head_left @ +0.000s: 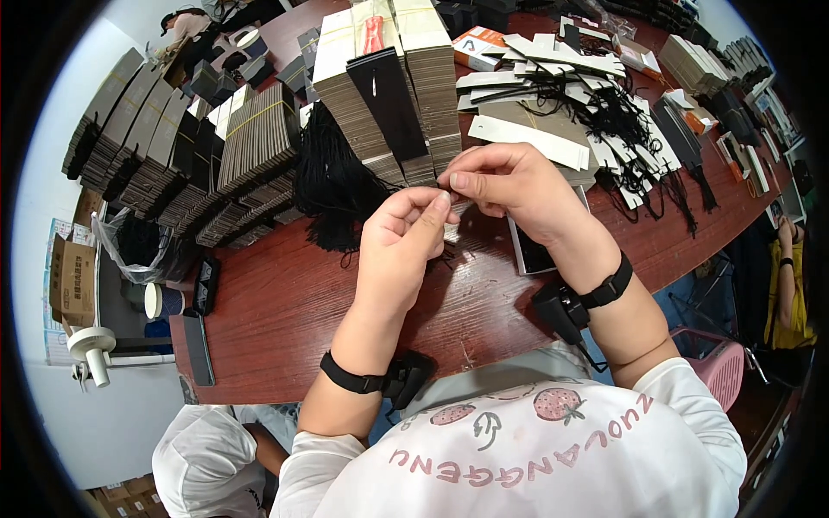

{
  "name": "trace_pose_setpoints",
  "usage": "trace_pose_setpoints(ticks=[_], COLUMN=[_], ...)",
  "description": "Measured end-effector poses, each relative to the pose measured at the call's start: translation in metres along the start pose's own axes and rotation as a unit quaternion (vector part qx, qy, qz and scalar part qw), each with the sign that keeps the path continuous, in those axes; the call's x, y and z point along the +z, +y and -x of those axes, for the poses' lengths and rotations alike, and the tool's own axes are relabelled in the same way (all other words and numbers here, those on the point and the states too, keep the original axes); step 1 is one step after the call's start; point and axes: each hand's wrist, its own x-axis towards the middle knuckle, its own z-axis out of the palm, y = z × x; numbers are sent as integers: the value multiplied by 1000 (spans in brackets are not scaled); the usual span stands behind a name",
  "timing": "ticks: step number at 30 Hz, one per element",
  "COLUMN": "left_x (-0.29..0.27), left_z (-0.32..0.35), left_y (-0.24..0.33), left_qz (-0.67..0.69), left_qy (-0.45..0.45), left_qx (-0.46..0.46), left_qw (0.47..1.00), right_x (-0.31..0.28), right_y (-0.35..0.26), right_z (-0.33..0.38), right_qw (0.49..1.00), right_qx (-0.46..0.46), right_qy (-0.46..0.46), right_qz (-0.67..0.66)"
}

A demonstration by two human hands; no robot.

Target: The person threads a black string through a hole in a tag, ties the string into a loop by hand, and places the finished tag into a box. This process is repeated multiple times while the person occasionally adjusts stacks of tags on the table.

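Note:
My left hand (401,237) and my right hand (518,190) meet over the table, thumbs and fingertips pinched close together. A thin black cord shows between the fingertips; most of it is hidden by the fingers. Just beyond them rise tall stacks of cards (429,73) with pale tops and brown edges. Against the front of these stacks leans a long black tag (386,104) with a small slit near its top. A red-handled tool (373,33) lies on top of the stacks. Left of my hands hangs a thick bundle of black cords (332,177).
More banded card stacks (259,138) stand at the left. White tags (535,142) and tangled black cords (596,108) cover the right side. A shallow open box (528,250) sits beside my right wrist. Another person's white sleeve (203,457) is at the lower left.

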Motion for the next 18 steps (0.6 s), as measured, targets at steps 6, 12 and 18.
trace_pose_setpoints(ticks=[6,12,18], left_x=[-1,-1,-2], left_z=[-1,0,0], left_y=[0,0,1], left_qz=[25,24,29], left_qy=[24,33,26], left_qx=[5,4,11], left_qw=[999,999,999], right_x=[-29,-36,-39], right_y=[-12,-7,-12], right_z=[-3,-1,-2], right_qw=[777,708,726], right_qx=[-217,-106,-146], right_qy=[242,260,285], right_qz=[540,648,609])
